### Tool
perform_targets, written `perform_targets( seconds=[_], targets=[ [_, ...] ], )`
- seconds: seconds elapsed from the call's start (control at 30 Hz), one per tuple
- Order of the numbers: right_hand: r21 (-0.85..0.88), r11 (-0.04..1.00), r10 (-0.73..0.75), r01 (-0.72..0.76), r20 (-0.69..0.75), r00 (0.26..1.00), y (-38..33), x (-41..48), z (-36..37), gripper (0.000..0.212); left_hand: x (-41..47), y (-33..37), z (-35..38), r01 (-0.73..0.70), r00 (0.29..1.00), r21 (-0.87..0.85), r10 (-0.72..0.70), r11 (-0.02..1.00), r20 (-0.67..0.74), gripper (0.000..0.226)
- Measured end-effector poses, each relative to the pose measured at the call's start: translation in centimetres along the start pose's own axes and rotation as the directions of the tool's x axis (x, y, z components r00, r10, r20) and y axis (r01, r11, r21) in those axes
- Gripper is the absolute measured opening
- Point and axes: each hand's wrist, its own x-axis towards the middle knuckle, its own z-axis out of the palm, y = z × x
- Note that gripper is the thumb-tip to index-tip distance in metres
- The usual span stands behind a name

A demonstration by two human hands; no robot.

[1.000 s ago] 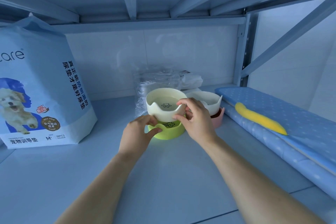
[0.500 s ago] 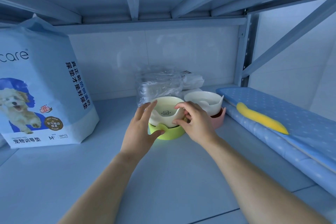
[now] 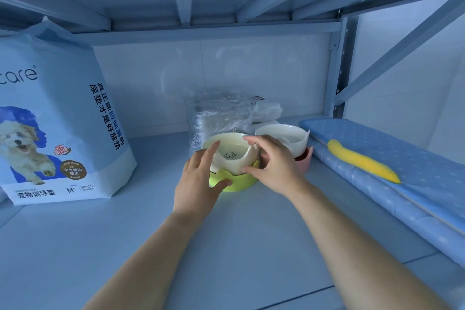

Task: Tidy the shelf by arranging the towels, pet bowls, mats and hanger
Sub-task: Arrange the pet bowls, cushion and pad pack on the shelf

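Observation:
A cream pet bowl with a paw print (image 3: 229,152) sits tilted in its lime green stand (image 3: 236,181) mid-shelf. My right hand (image 3: 273,166) pinches the bowl's right rim, thumb on the outside. My left hand (image 3: 198,178) has straight fingers along the bowl's left side and its thumb on the green stand. Just behind to the right stands a second white bowl (image 3: 289,138) in a pink stand (image 3: 305,160).
A large bag of pet training pads (image 3: 55,118) stands at the left. Plastic-wrapped white packs (image 3: 224,116) lie behind the bowls. A blue dotted mat (image 3: 402,166) with a yellow piece (image 3: 362,161) on it fills the right side. A steel upright (image 3: 339,68) rises at the back right.
The cream bowl came down from above the green stand into it. My left hand let go of the stand's rim and spread flat along the bowl's side.

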Motion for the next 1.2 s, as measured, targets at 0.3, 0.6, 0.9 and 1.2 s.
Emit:
perform_targets(
  seconds=[0.3, 0.6, 0.9, 1.2],
  targets=[
    [-0.110, 0.993, -0.009, -0.036, -0.380, 0.925, 2.4, 0.3, -2.4, 0.037, 0.1, 0.4, 0.9, 0.010, 1.000, 0.021, -0.010, 1.000, -0.024, 0.081],
    [-0.124, 0.985, 0.060, -0.118, -0.395, 0.917, 3.6, 0.2, -4.5, 0.033, 0.9, 2.2, -0.7, -0.064, 0.993, 0.047, 0.068, 0.997, -0.099, 0.080],
    [-0.425, 0.899, 0.187, -0.106, 0.153, 0.970, 2.7, 2.8, -9.1, 0.047, 5.6, 8.5, 1.8, -0.281, 0.959, 0.104, 0.278, 0.954, 0.047, 0.046],
    [-0.607, 0.788, 0.226, 0.098, 0.435, 0.872, 5.0, 4.4, -10.8, 0.037, 7.3, 12.2, 4.1, -0.265, 0.946, 0.349, 0.174, 0.899, 0.272, 0.041]
  ],
)
